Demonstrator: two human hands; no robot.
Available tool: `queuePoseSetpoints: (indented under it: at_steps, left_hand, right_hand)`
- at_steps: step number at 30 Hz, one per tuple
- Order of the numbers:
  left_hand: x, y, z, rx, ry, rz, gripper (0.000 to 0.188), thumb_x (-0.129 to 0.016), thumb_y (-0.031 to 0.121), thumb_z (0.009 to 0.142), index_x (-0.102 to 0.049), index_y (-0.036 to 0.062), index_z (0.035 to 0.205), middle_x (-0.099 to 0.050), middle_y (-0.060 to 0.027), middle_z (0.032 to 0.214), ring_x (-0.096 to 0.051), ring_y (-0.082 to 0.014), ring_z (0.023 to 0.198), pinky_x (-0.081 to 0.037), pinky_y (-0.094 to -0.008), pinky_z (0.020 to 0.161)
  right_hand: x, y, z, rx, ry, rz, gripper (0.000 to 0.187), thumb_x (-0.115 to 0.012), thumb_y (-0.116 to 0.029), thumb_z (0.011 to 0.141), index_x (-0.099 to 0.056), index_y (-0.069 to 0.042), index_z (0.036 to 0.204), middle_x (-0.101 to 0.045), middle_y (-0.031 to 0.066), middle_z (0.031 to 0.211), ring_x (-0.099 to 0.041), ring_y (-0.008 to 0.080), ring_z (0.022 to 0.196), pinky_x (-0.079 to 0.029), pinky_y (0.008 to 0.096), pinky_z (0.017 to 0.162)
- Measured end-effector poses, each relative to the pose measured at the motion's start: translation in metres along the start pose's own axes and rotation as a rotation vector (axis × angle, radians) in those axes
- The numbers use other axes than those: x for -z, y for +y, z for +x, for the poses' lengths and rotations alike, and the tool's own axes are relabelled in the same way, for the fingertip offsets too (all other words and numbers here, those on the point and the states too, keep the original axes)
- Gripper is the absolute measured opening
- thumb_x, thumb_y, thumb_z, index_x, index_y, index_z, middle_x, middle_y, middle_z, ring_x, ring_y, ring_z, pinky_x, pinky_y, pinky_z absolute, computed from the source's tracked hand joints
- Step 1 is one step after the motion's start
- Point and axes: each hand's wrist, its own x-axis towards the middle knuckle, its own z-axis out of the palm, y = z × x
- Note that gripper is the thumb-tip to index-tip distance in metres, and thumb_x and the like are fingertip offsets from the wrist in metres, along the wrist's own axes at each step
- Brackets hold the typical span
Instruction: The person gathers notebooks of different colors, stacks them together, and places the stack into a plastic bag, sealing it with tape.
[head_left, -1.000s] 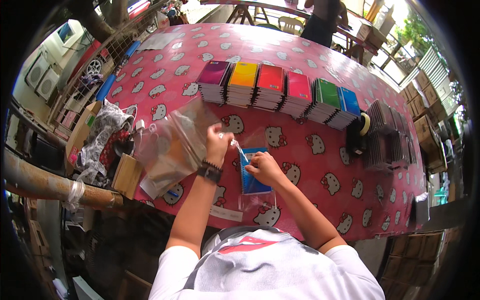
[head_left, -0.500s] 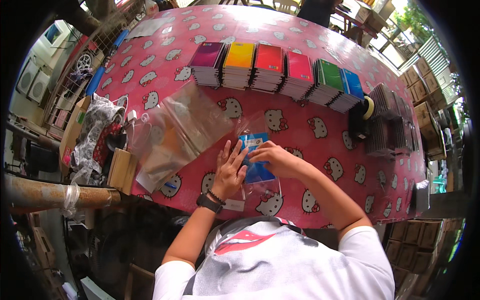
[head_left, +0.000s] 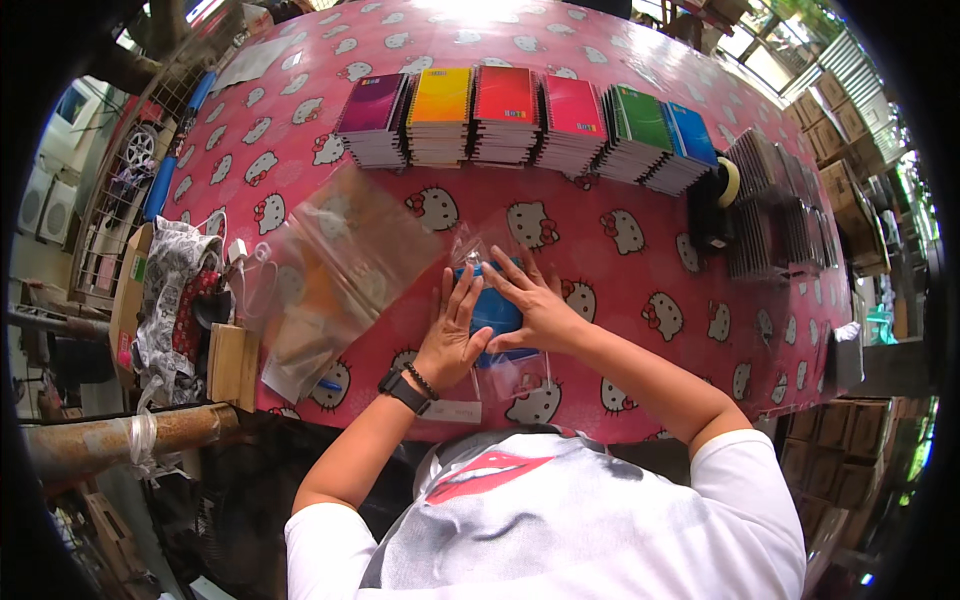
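Note:
In front of me on the table lies a blue notebook inside a clear plastic bag, whose ends stick out past the cover, above and below. My left hand rests flat on the notebook's left edge, fingers stretched out. My right hand lies with spread fingers over its upper right part. Both hands press on the plastic and grip nothing. The hands hide much of the cover's upper area. A small white label strip lies near the table's front edge, beside my left wrist.
Across the back stand stacks of spiral notebooks in several colours. A tape dispenser and dark-edged stacks in clear wrap are at right. Clear plastic bags, a blue pen and a wooden block lie at left.
My right hand has gone from bent fingers at the white label on the notebook to lying spread over the cover. My left hand stays on the left edge. The view has shifted slightly.

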Motion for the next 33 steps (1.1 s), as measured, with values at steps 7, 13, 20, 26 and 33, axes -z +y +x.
queuePoseSetpoints:
  at_steps: [7,13,20,26,33]
  left_hand:
    - [0.012,0.019,0.023,0.144,-0.11,0.202,0.07,-0.064,0.045,0.076,-0.037,0.0273,0.137,-0.017,0.0019,0.15,-0.003,-0.0364,0.138,-0.009,-0.0567,0.108]
    - [0.016,0.017,0.025,0.134,-0.08,0.167,0.068,-0.068,0.045,0.071,-0.046,0.0237,0.131,-0.023,-0.0012,0.148,-0.007,-0.0386,0.137,-0.014,-0.0534,0.109]
    - [0.008,0.023,0.029,0.091,-0.054,0.127,0.068,-0.067,0.049,0.07,-0.046,0.0271,0.131,-0.022,0.002,0.149,-0.009,-0.0385,0.136,-0.014,-0.0551,0.108]
    - [0.015,0.021,0.026,0.141,-0.084,0.201,0.068,-0.068,0.046,0.071,-0.045,0.0267,0.132,-0.022,-0.0003,0.149,-0.008,-0.0367,0.137,-0.009,-0.0544,0.109]
    - [0.016,0.025,0.026,0.171,-0.104,0.194,0.07,-0.068,0.049,0.07,-0.043,0.0293,0.133,-0.021,0.0023,0.149,-0.008,-0.0372,0.137,-0.012,-0.056,0.108]
  right_hand:
    - [-0.01,0.002,-0.004,-0.015,0.13,0.026,0.132,-0.079,-0.058,0.047,-0.004,-0.014,0.146,-0.001,0.0074,0.152,0.009,0.0375,0.138,-0.004,0.0672,0.102]
    - [0.008,0.005,-0.039,0.021,0.21,0.016,0.113,-0.084,-0.041,0.05,-0.024,-0.011,0.142,-0.019,0.0151,0.148,-0.014,0.0376,0.137,-0.016,0.0599,0.105]
    - [0.131,0.262,-0.143,-0.88,1.246,-0.159,0.04,-0.064,-0.029,0.081,-0.061,0.002,0.106,-0.061,0.0179,0.105,-0.056,0.0294,0.1,-0.044,0.039,0.086]
    - [0.153,0.29,-0.124,-0.929,1.085,0.541,0.041,-0.067,-0.035,0.081,-0.065,0.001,0.101,-0.065,0.0097,0.096,-0.059,0.02,0.092,-0.044,0.0315,0.078]
    - [0.141,0.272,-0.151,-0.648,1.377,0.212,0.024,-0.067,-0.024,0.083,-0.066,-0.001,0.087,-0.064,0.002,0.069,-0.055,0.0112,0.06,-0.043,0.0275,0.058]
